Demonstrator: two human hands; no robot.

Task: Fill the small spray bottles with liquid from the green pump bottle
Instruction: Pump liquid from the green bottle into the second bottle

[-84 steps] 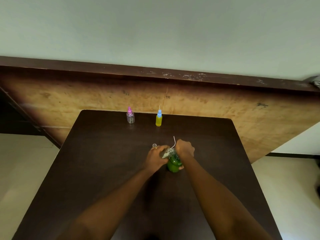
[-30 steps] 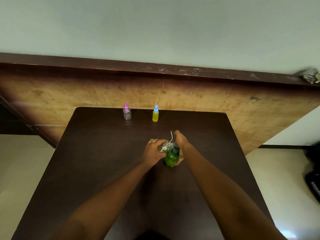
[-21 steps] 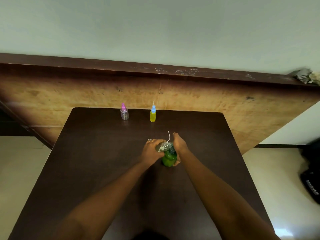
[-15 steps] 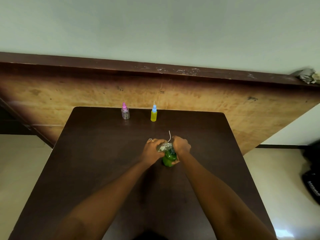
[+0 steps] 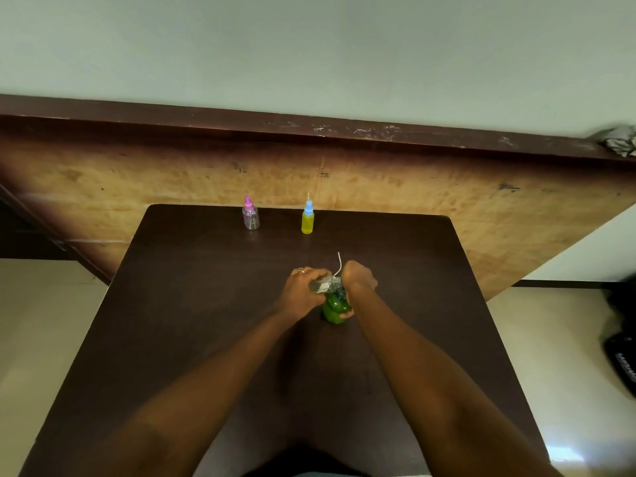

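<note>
Dark table (image 5: 206,304) before a plywood panel (image 5: 378,187), pale wall (image 5: 309,46) above, glossy floor (image 5: 41,321), perhaps tiled

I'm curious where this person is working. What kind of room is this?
Probably a plain indoor room, maybe a home or office; I cannot tell which. A dark wooden table stands before a worn wood panel under a painted wall, with pale floor at both sides.

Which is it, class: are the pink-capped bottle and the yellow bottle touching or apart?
Apart. The head view shows the pink-capped bottle and the yellow bottle standing with a clear strip of dark table between them.
</note>
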